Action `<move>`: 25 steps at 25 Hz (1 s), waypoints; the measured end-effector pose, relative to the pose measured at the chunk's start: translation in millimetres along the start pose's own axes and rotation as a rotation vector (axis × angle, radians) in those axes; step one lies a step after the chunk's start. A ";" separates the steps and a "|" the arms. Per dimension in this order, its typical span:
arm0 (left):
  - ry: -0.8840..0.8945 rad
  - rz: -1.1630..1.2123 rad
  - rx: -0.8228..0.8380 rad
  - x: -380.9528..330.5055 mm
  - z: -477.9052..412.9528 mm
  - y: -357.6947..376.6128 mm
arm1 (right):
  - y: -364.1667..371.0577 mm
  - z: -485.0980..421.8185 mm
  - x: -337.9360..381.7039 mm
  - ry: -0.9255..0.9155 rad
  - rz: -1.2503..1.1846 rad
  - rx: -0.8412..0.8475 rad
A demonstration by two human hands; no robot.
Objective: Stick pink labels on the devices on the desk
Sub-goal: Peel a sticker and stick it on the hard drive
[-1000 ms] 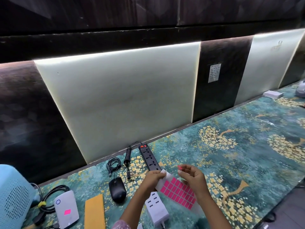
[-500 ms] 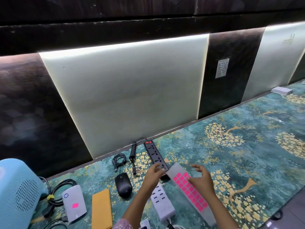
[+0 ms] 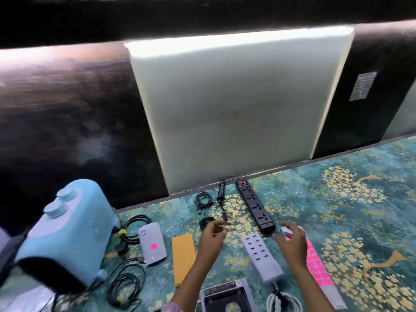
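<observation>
My left hand (image 3: 212, 235) hovers just over the black mouse (image 3: 205, 222), fingertips drawn together; blur hides whether they pinch a label. My right hand (image 3: 292, 240) grips the white top end of the sheet of pink labels (image 3: 317, 266), which trails to the lower right over the desk. Between my hands lies a white multi-port charger (image 3: 261, 255). A black power strip (image 3: 255, 206) lies behind it. On the left, a white device (image 3: 152, 235) carries a pink label (image 3: 154, 246).
A pale blue heater (image 3: 67, 239) fills the left side. A yellow envelope (image 3: 183, 257), black cables (image 3: 126, 282), a drive caddy (image 3: 225, 296) and a white coiled cable (image 3: 283, 302) lie near the front edge. The patterned desk (image 3: 349, 210) meets a panelled wall behind.
My left hand has let go of the label sheet and moved left over the mouse. My right hand lowered the sheet to the right. The view swung left and down.
</observation>
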State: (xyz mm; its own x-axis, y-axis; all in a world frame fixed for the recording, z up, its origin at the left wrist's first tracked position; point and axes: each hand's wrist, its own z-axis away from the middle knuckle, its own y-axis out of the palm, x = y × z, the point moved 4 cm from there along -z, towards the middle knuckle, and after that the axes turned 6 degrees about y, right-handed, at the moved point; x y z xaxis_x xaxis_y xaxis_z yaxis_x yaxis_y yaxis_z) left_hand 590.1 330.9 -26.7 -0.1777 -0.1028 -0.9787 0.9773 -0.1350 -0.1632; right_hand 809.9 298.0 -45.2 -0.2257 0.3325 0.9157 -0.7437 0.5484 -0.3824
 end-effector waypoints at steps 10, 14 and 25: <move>0.044 0.032 -0.307 36.9 60.3 -215.8 | 183.2 173.3 81.0 -0.102 -0.181 0.392; 0.013 0.039 -0.329 72.5 91.0 -272.4 | 229.0 233.0 84.9 -0.100 -0.227 0.521; -0.241 -0.702 -0.552 142.1 153.3 -435.4 | 324.2 331.5 64.5 0.122 0.067 1.000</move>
State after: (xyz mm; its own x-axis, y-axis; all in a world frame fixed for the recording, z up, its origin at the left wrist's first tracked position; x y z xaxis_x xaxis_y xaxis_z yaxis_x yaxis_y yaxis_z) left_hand 121.7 224.1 -75.7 -0.7092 -0.3855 -0.5903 0.5417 0.2381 -0.8062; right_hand 345.6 242.8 -69.1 -0.2621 0.4461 0.8558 -0.9307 -0.3512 -0.1019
